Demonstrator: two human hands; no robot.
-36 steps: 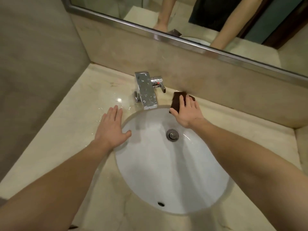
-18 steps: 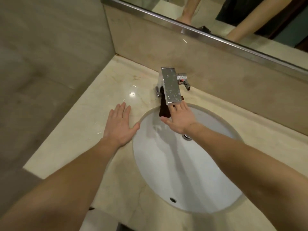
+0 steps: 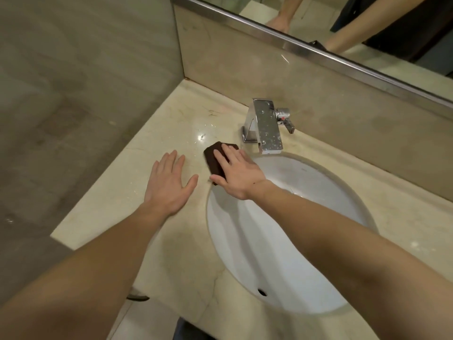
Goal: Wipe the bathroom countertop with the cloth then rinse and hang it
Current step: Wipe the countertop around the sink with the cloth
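**Cloth under my right palm, left of the tap**

Head view: my right hand [image 3: 236, 174] lies flat on the cloth [image 3: 217, 158], fingers spread and pressing down rather than curled around it. The cloth is a dark folded pad on the counter [image 3: 171, 123], just left of the tap [image 3: 266, 126] and touching the near-left rim of the basin [image 3: 318, 192]. Its long axis runs from the tap's base back toward me, roughly along the line of my fingers. My thumb reaches past its near corner.

My left hand [image 3: 169, 185] rests open and flat on the counter, farther left of the tap than the cloth, holding nothing. It sits just beside the cloth, thumb pointing at it, with a narrow strip of bare stone between the two hands.

I judge the wiping to be under way. Counter left of the tap shows bright wet specks, so the next stroke likely goes that way, straight toward my left hand. That hand would need to lift or slide clear, or the cloth will run into it. The right hand is the one on the cloth and should keep the work.
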